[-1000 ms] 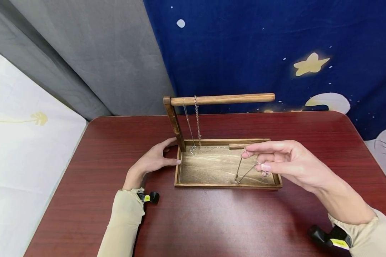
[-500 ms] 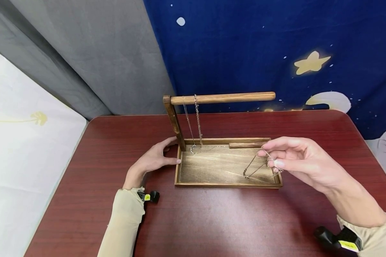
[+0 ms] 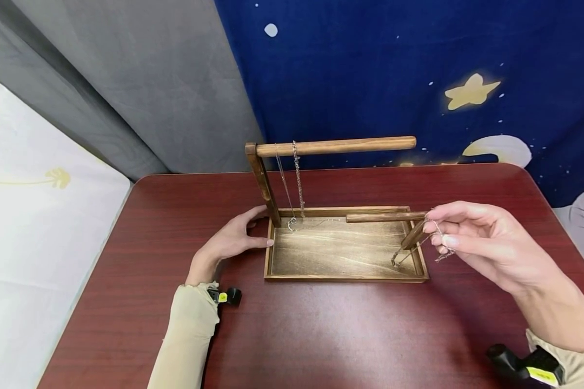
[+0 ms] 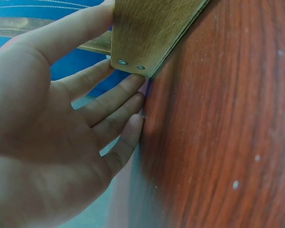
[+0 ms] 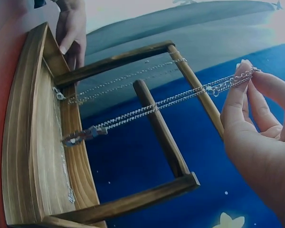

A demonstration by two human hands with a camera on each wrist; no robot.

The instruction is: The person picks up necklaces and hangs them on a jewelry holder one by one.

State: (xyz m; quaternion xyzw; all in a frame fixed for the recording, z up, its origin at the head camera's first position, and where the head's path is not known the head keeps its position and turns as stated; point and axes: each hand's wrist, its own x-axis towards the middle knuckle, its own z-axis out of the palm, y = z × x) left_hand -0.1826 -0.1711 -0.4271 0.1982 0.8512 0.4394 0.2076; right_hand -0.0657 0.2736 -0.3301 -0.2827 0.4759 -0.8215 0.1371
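The right hand (image 3: 486, 243) pinches a necklace (image 5: 156, 106) dangling below its fingertips, the wooden tray (image 3: 345, 279) lying to its left, where the left hand (image 3: 231, 237), fingers spread, touches the tray's end.

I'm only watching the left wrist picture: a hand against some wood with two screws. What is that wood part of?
Observer: It looks like the end of a wooden tray.

Visitor: Neat! And what's the person's other hand doing?

Observer: The right hand is pinching a silver necklace.

Visitor: Does any other jewellery hang up there, out of my sight?

Observer: Yes, two chains hang from the taller bar, near its left end in the head view.
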